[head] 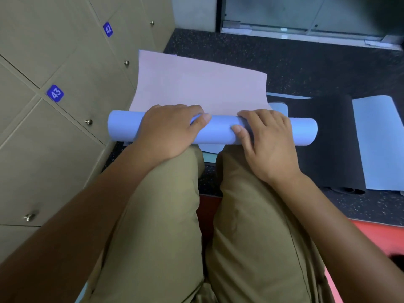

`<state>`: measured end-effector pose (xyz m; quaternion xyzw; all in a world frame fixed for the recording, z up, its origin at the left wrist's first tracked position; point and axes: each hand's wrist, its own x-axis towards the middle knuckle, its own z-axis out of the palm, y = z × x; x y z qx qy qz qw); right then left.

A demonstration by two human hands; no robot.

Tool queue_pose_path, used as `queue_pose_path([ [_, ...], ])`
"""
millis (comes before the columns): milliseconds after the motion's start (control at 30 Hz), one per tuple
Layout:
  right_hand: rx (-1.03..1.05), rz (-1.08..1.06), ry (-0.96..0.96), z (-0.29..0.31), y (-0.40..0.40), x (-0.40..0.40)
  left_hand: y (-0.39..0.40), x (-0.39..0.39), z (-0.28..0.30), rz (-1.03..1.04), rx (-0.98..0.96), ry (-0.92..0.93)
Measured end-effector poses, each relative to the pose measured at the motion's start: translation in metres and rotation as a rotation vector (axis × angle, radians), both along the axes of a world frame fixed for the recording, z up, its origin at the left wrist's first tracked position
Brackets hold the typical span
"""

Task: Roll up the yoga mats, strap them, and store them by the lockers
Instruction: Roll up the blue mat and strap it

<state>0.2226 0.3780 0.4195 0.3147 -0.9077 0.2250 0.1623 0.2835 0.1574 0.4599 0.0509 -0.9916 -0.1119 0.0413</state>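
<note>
A yoga mat, blue outside and pale pink inside, lies on the floor in front of my knees. Its near end is wound into a blue roll (220,131). The pink flat part (196,88) stretches away from me, with its far edge lifted. My left hand (169,130) grips the roll left of centre, fingers curled over the top. My right hand (265,138) grips it right of centre, thumb on the near side. A black mat (328,138) and a light blue mat (380,141) lie flat to the right.
Beige lockers (65,106) numbered 42 and 43 fill the left side, close to the roll's left end. A glass door (306,16) stands at the far end of the dark speckled floor (306,62). A red floor strip (371,237) runs at the near right.
</note>
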Motion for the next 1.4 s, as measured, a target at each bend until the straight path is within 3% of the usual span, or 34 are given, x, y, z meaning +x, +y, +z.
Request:
queue_pose_path([
  [100, 0.029, -0.01, -0.002, 0.002, -0.005, -0.011, -0.002, -0.007, 0.005, 0.026, 0.083, -0.008],
  [267, 0.105, -0.029, 0.021, 0.005, -0.017, -0.026, -0.005, -0.002, 0.0, -0.028, 0.347, 0.282],
  [467, 0.287, -0.06, -0.066, 0.013, -0.029, -0.048, 0.0, 0.013, -0.02, -0.102, -0.048, 0.319],
  [567, 0.326, -0.061, -0.141, 0.014, -0.031, -0.055, -0.001, 0.01, -0.021, -0.102, -0.073, 0.275],
  [700, 0.195, -0.007, -0.199, 0.015, -0.028, -0.06, -0.004, -0.002, -0.019, -0.073, -0.031, 0.241],
  [833, 0.097, 0.055, -0.099, 0.01, -0.024, -0.057, -0.015, -0.018, -0.016, -0.055, 0.015, 0.151],
  [1000, 0.191, -0.043, 0.059, -0.008, -0.019, -0.053, -0.024, -0.034, -0.012, -0.079, 0.064, 0.044],
  [1233, 0.206, -0.075, 0.038, -0.013, -0.027, -0.073, -0.031, -0.057, -0.007, -0.095, 0.067, -0.101],
  [1400, 0.261, -0.068, 0.006, -0.012, -0.034, -0.086, -0.028, -0.058, -0.014, -0.172, -0.218, -0.057],
])
